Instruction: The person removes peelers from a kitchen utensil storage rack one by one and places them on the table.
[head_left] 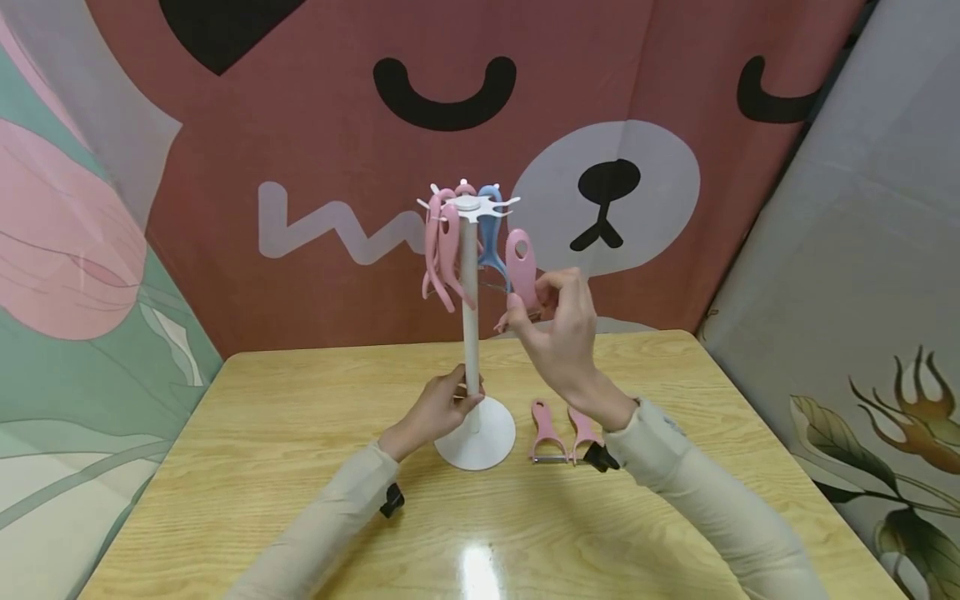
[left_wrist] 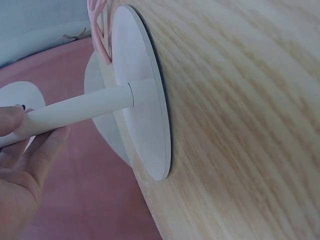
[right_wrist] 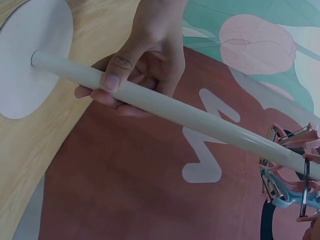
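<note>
A white stand with a round base point(head_left: 491, 446) and a slim pole point(head_left: 470, 333) rises from the table, topped by a ring of hooks point(head_left: 468, 205). Low on the pole, the left hand point(head_left: 435, 410) grips it with thumb and fingers; the right wrist view shows the thumb lying across the pole point(right_wrist: 200, 120). Several pink peelers point(head_left: 431, 250) and a blue peeler point(head_left: 490, 229) hang from the hooks. Just right of the blue one, the right hand point(head_left: 564, 337) pinches another pink peeler point(head_left: 521, 267), handle up, its holed end below hook height.
Two pink peelers lie on the wooden table point(head_left: 315, 417) right of the base: one point(head_left: 543, 423) in full view, the other point(head_left: 581, 427) partly behind the right wrist. A printed cloth point(head_left: 337, 300) hangs behind the table's far edge.
</note>
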